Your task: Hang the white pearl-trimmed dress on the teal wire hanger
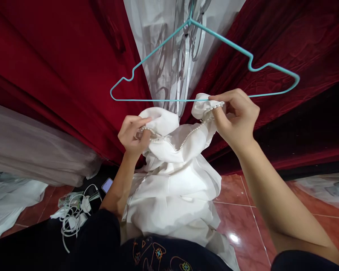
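Observation:
A white garment (175,177) with a pearl-beaded neckline hangs from both my hands in front of me. My left hand (133,133) is closed on the left shoulder of the garment. My right hand (235,114) pinches the right shoulder, close to the bottom bar of a teal wire hanger (251,62). The hanger hangs above, in front of a white sheer curtain. Whether the fabric touches the bar I cannot tell.
Dark red curtains (59,67) hang on both sides of the white sheer curtain (161,34). A grey cloth (31,150) lies at the left. White cables (73,214) and a phone (107,185) lie on the glossy red tile floor (243,210).

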`<state>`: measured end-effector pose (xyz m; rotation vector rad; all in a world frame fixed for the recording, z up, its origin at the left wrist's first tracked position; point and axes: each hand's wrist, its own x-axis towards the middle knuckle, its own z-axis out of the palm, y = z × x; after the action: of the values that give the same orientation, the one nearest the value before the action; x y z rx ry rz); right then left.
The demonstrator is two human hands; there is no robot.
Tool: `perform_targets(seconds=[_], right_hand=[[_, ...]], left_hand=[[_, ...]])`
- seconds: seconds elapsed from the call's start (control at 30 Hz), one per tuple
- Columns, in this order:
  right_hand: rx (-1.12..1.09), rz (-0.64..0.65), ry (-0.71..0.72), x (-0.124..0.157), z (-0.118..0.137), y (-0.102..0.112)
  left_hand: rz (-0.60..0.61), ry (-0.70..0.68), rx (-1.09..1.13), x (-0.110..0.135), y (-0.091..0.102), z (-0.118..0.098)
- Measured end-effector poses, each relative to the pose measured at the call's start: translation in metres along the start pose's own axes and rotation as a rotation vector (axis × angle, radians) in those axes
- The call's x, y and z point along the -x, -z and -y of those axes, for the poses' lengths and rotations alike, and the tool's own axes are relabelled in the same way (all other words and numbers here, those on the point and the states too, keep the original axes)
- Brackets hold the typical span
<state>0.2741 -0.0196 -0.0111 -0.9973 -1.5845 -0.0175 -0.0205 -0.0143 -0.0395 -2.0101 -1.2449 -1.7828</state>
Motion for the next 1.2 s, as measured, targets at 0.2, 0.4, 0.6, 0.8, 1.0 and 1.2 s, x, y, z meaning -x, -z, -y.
perform_targets(seconds=[0.2, 0.4, 0.6, 0.8, 1.0, 1.2], right_hand=[[0.071, 0.028, 0.063, -0.002, 0.003, 0.009], [0.039, 0.001, 0.12, -0.002, 0.004, 0.006], [0.041, 0.003, 0.137, -0.002, 0.005, 0.01], [0.079, 0.037, 0.076, -0.002, 0.004, 0.01], [0.038, 0.015, 0.077, -0.001, 0.005, 0.005], [0.016, 0.011, 0.081, 0.001, 0.003, 0.005]], left_hand=[[-0.209, 0.382, 0.201, -0.034, 0.014, 0.054], [-0.231, 0.282, 0.225, -0.123, 0.014, 0.061], [0.047, 0.348, -0.059, -0.149, 0.005, 0.074], [0.169, 0.314, -0.179, -0.142, 0.017, 0.096], [0.21, 0.063, -0.029, -0.167, 0.008, 0.089], [0.261, -0.226, 0.371, -0.173, -0.027, 0.105]])
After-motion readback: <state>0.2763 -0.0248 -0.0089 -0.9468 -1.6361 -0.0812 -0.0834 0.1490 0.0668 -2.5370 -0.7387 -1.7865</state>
